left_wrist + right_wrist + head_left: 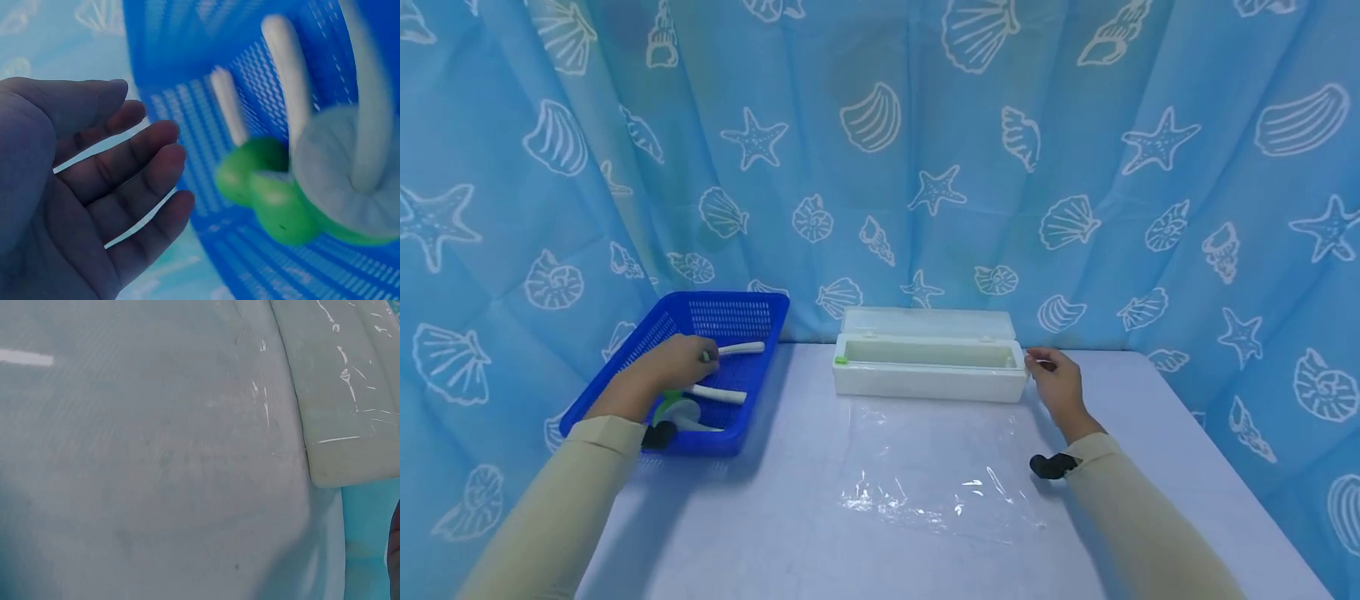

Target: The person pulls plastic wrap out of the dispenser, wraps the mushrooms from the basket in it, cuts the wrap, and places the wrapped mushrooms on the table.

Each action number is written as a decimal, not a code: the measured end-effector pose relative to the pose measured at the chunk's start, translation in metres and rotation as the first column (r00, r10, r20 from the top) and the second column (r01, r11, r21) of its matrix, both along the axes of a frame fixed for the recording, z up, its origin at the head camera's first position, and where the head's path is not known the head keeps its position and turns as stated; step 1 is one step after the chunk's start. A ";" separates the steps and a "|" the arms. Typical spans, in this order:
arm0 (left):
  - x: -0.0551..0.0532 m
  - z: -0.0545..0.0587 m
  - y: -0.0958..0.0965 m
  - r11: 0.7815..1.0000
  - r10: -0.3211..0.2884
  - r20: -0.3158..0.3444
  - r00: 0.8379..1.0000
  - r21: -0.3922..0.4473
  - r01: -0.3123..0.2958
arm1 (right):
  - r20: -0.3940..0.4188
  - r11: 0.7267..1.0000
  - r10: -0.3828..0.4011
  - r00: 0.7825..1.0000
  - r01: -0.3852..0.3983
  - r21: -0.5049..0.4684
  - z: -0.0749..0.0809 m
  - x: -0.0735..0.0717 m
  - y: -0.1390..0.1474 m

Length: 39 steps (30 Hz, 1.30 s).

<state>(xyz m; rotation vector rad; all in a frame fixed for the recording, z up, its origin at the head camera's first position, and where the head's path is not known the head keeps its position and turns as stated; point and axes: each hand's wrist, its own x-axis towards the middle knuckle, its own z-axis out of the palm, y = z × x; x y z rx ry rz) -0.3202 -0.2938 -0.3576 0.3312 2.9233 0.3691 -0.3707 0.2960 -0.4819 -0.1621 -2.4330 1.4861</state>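
Note:
My left hand (681, 364) is over the blue basket (778, 333). In the left wrist view the fingers of that hand (94, 169) are spread and slightly bent, with nothing between them. Inside the basket lie several utensils with white handles (289, 69) and rounded green heads (281, 206); one shows a pale disc-shaped face (325, 150). At the right end of a long white box (928, 385), my right hand (1060, 387) has its fingertips by the corner. A translucent lid (928, 323) stands raised behind the box. Only a dark sliver of the right hand (394, 550) shows in the right wrist view.
A clear plastic sheet (936, 475) lies on the white table (760, 525) in front of the box. A small green tab (842, 360) is at the box's left front corner. Behind everything hangs a blue curtain (880, 183) with white shell prints.

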 end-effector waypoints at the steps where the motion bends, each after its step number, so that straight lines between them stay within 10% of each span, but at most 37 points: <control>1: -0.004 0.000 -0.004 1.000 0.008 0.012 1.000 0.002 -0.008 | 0.002 1.000 0.001 1.000 0.000 -0.020 -0.001 -0.001 0.000; 10: -0.026 -0.004 -0.015 0.988 0.131 0.200 0.971 0.049 -0.143 | 0.055 0.997 -0.021 0.998 0.025 -0.068 -0.002 -0.008 -0.008; 17: -0.043 -0.018 -0.011 0.881 0.347 0.392 0.852 0.176 -0.439 | 0.022 0.992 -0.041 0.999 0.044 -0.117 -0.006 -0.010 -0.008; 23: -0.046 -0.026 -0.011 0.888 0.390 0.346 0.853 0.102 -0.448 | 0.051 0.989 -0.014 0.999 0.021 -0.145 -0.011 -0.012 -0.013; 35: -0.037 -0.043 0.009 0.784 0.591 0.236 0.771 0.056 -0.618 | 0.069 0.992 0.047 0.997 -0.038 -0.122 -0.012 -0.008 -0.016; 37: -0.033 -0.045 0.013 0.736 0.629 0.253 0.735 0.110 -0.668 | 0.082 0.992 0.057 0.995 -0.047 -0.118 -0.011 -0.008 -0.016; 39: -0.030 -0.046 0.018 0.767 0.610 0.217 0.762 0.079 -0.636 | 0.101 0.993 0.062 0.993 -0.051 -0.107 -0.010 -0.008 -0.014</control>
